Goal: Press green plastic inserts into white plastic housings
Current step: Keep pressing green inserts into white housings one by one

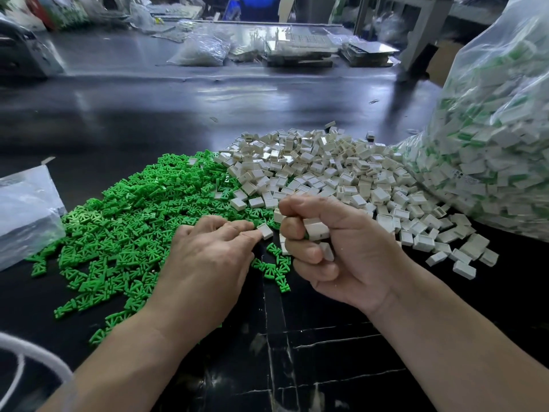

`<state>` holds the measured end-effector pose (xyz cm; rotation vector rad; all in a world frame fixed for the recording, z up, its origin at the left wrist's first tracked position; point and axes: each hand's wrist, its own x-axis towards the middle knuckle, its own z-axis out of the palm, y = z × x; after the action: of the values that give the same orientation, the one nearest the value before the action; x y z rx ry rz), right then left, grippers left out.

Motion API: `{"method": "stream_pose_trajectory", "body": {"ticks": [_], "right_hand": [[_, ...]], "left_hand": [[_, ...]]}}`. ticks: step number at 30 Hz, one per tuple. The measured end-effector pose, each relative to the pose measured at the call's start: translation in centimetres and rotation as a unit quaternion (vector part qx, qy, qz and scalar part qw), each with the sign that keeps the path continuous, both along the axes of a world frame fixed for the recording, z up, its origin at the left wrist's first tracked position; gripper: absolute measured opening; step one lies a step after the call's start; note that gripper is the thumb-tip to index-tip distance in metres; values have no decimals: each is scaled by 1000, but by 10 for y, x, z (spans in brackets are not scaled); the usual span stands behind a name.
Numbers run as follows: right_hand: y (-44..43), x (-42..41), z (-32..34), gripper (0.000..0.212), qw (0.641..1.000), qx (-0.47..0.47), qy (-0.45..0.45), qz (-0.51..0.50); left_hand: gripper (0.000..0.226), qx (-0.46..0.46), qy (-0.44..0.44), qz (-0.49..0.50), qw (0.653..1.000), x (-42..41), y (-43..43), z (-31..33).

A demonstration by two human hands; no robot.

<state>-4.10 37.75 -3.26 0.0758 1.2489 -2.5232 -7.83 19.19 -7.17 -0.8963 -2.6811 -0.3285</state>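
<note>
Pinching one white housing (265, 231), left hand (205, 263); right hand (341, 254) clutches perhaps four housings (317, 230)

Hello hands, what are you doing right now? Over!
Left hand pinches one white housing. Right hand grips several housings. Green inserts piled left. No obstruction.

Clear bag (490, 129), right edge: cut off. Right hand (335, 251): fist hides most of held white housings (316, 230). Upper-frame clutter (297, 52): blurred.

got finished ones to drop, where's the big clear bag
Head view: the clear bag stands on the far right of the dark table, its base against the pile of white housings, beyond the right hand.
</note>
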Motion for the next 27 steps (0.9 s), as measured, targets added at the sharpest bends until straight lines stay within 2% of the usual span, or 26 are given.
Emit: {"method": "stream_pose_trajectory", "body": {"ticks": [5,8,13,17,21,23,25,27], "right_hand": [[-2,0,-2,10,999,41,-3,1],[-2,1,-2,4,997,83,4,-2],[-7,3,-2,12,987,160,-17,-1],[-9,7,-2,31,986,151,-19,64],[-10,8,-2,24,990,121,-15,70],[-7,6,-2,19,992,111,-7,52],[-4,3,0,16,995,95,8,23],[1,1,1,20,995,97,22,-18]], "left_hand": [[17,59,10,-4,998,0,-2,3],[21,72,24,2,997,1,0,5],[31,261,-15,13,965,12,2,22],[41,324,-49,-3,945,29,8,29],[50,334,-62,-15,940,35,9,29],[43,324,-57,-11,944,32,7,28],[38,273,-53,10,961,26,4,25],[44,179,-65,48,981,21,0,19]]}}
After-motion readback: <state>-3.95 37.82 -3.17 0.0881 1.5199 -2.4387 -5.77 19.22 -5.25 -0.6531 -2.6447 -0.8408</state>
